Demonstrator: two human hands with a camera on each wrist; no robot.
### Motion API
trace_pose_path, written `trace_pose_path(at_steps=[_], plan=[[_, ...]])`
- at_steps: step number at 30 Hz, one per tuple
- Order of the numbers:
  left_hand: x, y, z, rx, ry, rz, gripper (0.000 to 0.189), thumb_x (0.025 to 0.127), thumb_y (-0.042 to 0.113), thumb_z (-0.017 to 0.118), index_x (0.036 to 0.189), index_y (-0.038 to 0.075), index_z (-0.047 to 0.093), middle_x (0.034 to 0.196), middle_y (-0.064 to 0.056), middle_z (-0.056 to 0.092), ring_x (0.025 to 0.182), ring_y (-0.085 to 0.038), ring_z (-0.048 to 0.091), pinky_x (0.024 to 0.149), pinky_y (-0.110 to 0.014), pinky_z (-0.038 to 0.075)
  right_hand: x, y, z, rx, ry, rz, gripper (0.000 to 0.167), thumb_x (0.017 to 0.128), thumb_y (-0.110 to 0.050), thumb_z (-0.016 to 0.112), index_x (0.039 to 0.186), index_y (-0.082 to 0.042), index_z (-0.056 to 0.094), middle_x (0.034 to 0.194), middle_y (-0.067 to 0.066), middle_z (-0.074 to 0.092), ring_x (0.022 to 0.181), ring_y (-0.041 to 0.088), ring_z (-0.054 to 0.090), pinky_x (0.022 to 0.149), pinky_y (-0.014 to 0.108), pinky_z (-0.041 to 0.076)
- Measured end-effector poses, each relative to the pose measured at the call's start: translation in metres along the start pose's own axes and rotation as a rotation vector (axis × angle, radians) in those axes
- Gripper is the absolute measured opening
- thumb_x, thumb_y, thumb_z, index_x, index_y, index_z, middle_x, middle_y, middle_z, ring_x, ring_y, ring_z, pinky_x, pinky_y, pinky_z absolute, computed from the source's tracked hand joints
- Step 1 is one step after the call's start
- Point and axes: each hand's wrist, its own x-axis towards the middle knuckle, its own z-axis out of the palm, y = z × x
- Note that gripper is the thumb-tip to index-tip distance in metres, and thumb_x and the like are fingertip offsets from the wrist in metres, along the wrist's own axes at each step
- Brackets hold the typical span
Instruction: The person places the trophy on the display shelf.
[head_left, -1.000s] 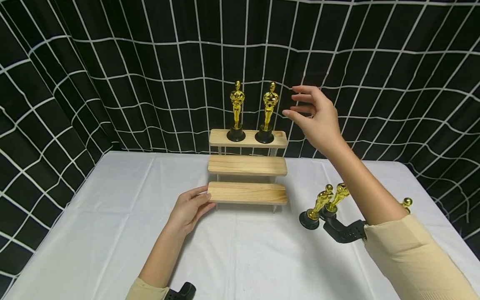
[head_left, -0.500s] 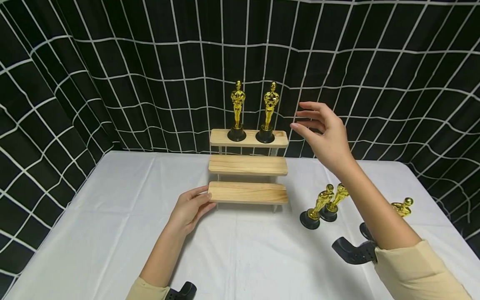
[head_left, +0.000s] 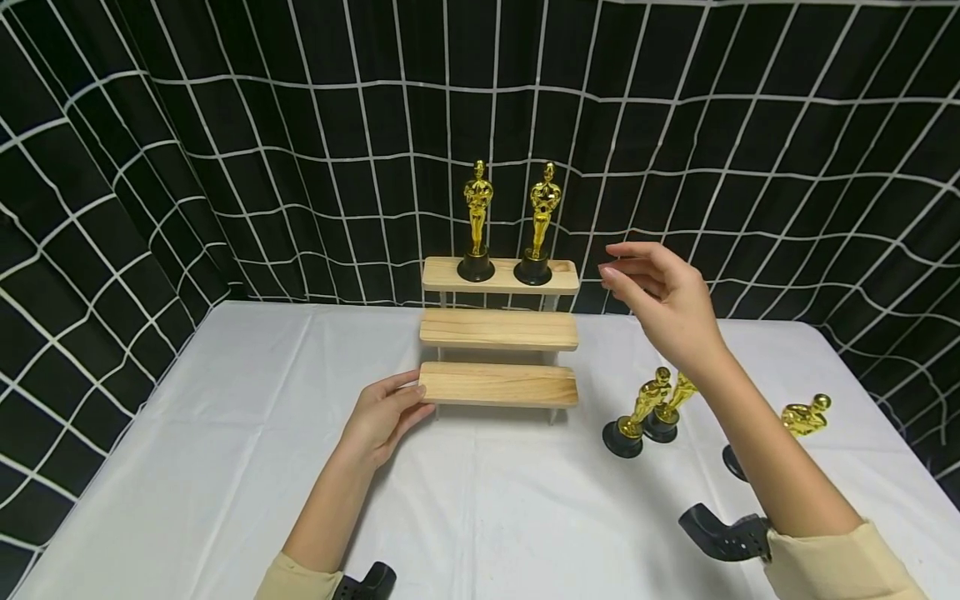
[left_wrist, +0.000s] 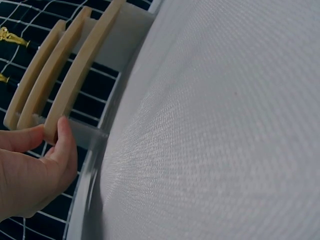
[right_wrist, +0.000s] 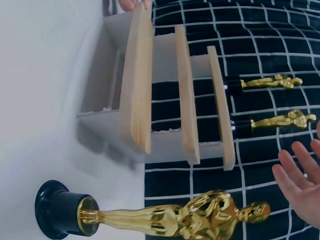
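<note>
A three-tier wooden display stand [head_left: 498, 385] stands on the white table. My left hand [head_left: 384, 417] pinches the left end of its lowest shelf, thumb on top and fingers beneath; the left wrist view shows the same grip. Two gold trophy statuettes on black bases, a left one [head_left: 477, 218] and a right one [head_left: 542, 225], stand upright on the top shelf. To the right of the stand my right hand [head_left: 671, 304] hangs in the air, fingers loosely bent and holding nothing. Below it two more statuettes, a nearer one [head_left: 643, 412] and one behind [head_left: 667, 417], stand on the table.
Farther right, another gold statuette [head_left: 806, 417] is partly hidden behind my right forearm. A white cloth [head_left: 480, 517] covers the table. Behind it hangs a black curtain [head_left: 300, 167] with a white grid. A statuette [right_wrist: 165, 220] looms close in the right wrist view.
My right hand has moved down and slightly right, away from the top-shelf statuettes, and its thumb and fingers have drawn closer together. My left hand keeps its hold on the shelf.
</note>
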Motion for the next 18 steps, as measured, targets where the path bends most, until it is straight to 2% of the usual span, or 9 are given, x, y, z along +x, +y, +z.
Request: trace_pose_path(at_steps=[10,12,14,16,18], plan=[[0.001,0.0,0.0,-0.004,0.003,-0.001,0.047,0.105,-0.01,0.053,0.151,-0.016,0.043,0.134,-0.032,0.053,0.093,-0.012,0.069,0.092,-0.02,0.064,-0.021,0.018,-0.006,0.048,-0.022,0.005,0.03,0.109,-0.007,0.058,0.135,0.008,0.062,0.119,0.027,0.071,0.092,-0.009,0.068,0.086,0.007,0.06],[0.001,0.0,0.0,-0.004,0.003,-0.001,0.047,0.105,-0.01,0.053,0.151,-0.016,0.043,0.135,-0.033,0.053,0.094,-0.012,0.069,0.092,-0.02,0.064,-0.026,0.022,-0.006,0.049,-0.023,0.014,0.03,0.109,-0.008,0.059,0.134,0.008,0.062,0.116,0.018,0.074,0.092,-0.007,0.069,0.086,0.008,0.06],[0.0,0.0,0.001,-0.003,0.003,-0.002,0.047,0.105,-0.01,0.053,0.15,-0.016,0.044,0.135,-0.033,0.053,0.095,-0.013,0.069,0.092,-0.02,0.064,-0.031,0.026,-0.006,0.058,-0.023,0.023,0.03,0.109,-0.009,0.059,0.133,0.008,0.062,0.112,0.003,0.075,0.093,-0.005,0.07,0.086,0.009,0.061],[0.001,0.0,0.001,-0.002,0.005,-0.003,0.047,0.105,-0.01,0.053,0.15,-0.015,0.044,0.135,-0.033,0.054,0.096,-0.013,0.068,0.092,-0.02,0.064,-0.035,0.03,-0.006,0.061,-0.024,0.028,0.03,0.11,-0.011,0.059,0.133,0.007,0.063,0.107,-0.011,0.073,0.093,-0.004,0.07,0.085,0.009,0.061],[0.001,0.0,0.001,0.0,0.008,-0.005,0.047,0.105,-0.009,0.053,0.15,-0.015,0.044,0.135,-0.033,0.054,0.096,-0.014,0.068,0.092,-0.02,0.064,-0.04,0.034,-0.007,0.067,-0.029,0.035,0.03,0.11,-0.012,0.059,0.133,0.007,0.063,0.105,-0.02,0.071,0.094,-0.003,0.07,0.085,0.009,0.061]])
